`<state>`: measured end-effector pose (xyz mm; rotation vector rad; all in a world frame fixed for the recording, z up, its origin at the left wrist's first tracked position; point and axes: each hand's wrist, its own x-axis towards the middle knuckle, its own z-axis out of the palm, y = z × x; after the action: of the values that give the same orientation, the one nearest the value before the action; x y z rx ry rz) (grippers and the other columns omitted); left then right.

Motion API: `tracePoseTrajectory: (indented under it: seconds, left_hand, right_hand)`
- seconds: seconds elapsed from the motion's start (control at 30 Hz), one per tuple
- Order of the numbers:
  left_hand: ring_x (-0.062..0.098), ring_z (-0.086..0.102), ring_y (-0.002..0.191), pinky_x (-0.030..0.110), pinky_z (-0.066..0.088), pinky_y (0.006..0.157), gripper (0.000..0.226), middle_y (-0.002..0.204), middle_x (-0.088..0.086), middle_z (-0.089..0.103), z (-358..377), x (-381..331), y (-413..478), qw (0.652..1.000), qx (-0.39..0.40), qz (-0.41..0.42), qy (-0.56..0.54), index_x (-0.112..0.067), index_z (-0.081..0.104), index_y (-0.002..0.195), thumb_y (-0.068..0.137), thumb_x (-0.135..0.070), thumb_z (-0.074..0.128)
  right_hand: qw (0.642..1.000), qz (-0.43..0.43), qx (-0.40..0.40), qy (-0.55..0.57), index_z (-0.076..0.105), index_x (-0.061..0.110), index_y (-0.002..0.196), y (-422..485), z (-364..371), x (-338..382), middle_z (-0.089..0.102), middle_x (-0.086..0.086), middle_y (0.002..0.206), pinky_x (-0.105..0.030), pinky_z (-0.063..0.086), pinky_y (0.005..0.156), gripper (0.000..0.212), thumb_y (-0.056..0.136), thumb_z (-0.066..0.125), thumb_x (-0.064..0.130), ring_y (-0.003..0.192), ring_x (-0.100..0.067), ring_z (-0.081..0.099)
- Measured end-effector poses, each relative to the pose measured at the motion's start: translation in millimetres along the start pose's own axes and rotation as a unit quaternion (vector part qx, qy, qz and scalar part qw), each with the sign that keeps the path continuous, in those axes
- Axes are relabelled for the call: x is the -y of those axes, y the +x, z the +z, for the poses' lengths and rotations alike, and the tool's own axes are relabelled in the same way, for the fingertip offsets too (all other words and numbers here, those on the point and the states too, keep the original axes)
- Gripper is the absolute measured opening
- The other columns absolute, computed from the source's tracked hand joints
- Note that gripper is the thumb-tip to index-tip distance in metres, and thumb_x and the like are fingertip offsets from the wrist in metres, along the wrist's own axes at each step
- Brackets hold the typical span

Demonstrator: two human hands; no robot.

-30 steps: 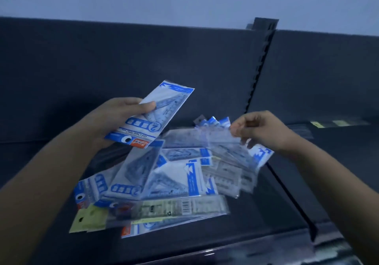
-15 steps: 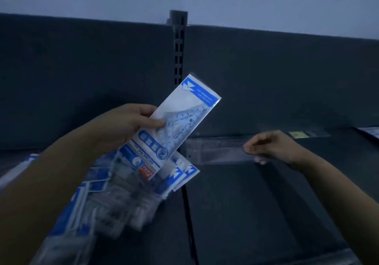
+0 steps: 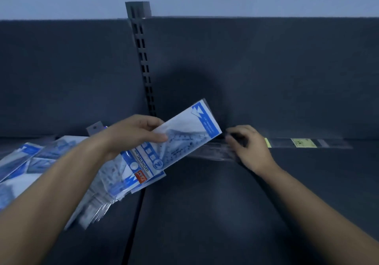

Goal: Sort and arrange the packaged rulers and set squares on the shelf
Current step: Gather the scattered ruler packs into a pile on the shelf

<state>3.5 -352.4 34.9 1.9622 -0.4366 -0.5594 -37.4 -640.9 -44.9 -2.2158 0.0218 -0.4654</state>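
Lowered since the earlier frame: clear plastic-sleeved ruler (image 3: 211,152), now flat along the far edge of the dark grey shelf (image 3: 225,213), its right end pinched by the curled right hand (image 3: 249,148). Gripped between thumb and curled fingers of the left hand (image 3: 133,135): blue-and-white set-square packet (image 3: 184,137), tilted over the heap of similar packets (image 3: 41,158) at left.

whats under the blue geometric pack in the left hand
Below the geometric pack, blue packs lie heaped on the shelf. The clear ruler pack runs behind it, left end covered.
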Motion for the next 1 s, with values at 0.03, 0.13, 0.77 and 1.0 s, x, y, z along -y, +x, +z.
tracePoseTrajectory:
  seconds: [0.03, 0.13, 0.77, 1.0]
  left_hand:
    - [0.02, 0.073, 0.088, 0.023, 0.056, 0.071, 0.015, 0.097, 0.005, 0.075, 2.8, -1.8, 3.0, 1.0, 0.015, 0.009, 0.012, -0.015, 0.071, 0.102, 0.088, -0.018, 0.066]
    - [0.018, 0.072, 0.086, 0.023, 0.055, 0.072, 0.014, 0.094, 0.005, 0.076, 21.5, -10.1, 17.8, 0.997, 0.061, 0.038, 0.031, -0.014, 0.073, 0.099, 0.085, -0.014, 0.07]
    - [0.001, 0.065, 0.065, 0.021, 0.051, 0.064, 0.024, 0.08, -0.004, 0.073, 339.5, -164.2, 151.5, 0.95, 0.116, 0.195, 0.215, -0.021, 0.071, 0.09, 0.073, -0.031, 0.083]
    - [0.007, 0.069, 0.068, 0.018, 0.053, 0.058, 0.031, 0.08, -0.003, 0.073, 490.2, -215.2, 201.4, 0.967, 0.065, 0.147, 0.198, -0.022, 0.07, 0.091, 0.068, -0.032, 0.087]
  right_hand:
    - [0.996, 0.026, -0.015, 0.088, 0.069, 0.018, 0.106, -3.0, -5.4, 7.4, 0.065, 0.004, 0.103, -0.022, 0.046, 0.088, 0.017, 0.091, 0.063, 0.022, 0.097, -0.013, 0.061]
    - [0.941, 0.074, 0.056, 0.325, 0.067, 0.02, 0.108, -11.0, -29.9, 25.3, 0.071, 0.002, 0.094, -0.026, 0.053, 0.076, 0.026, 0.087, 0.061, 0.035, 0.083, -0.012, 0.065]
    - [0.983, 0.157, 0.029, 0.087, 0.068, 0.012, 0.095, -91.4, -324.4, -129.4, 0.073, -0.009, 0.091, -0.034, 0.054, 0.082, 0.025, 0.078, 0.071, -0.005, 0.085, -0.021, 0.068]
    - [0.991, 0.123, 0.043, 0.021, 0.07, 0.019, 0.094, -91.1, -449.2, -256.3, 0.07, 0.006, 0.094, -0.021, 0.05, 0.081, 0.026, 0.073, 0.078, 0.006, 0.086, -0.01, 0.064]
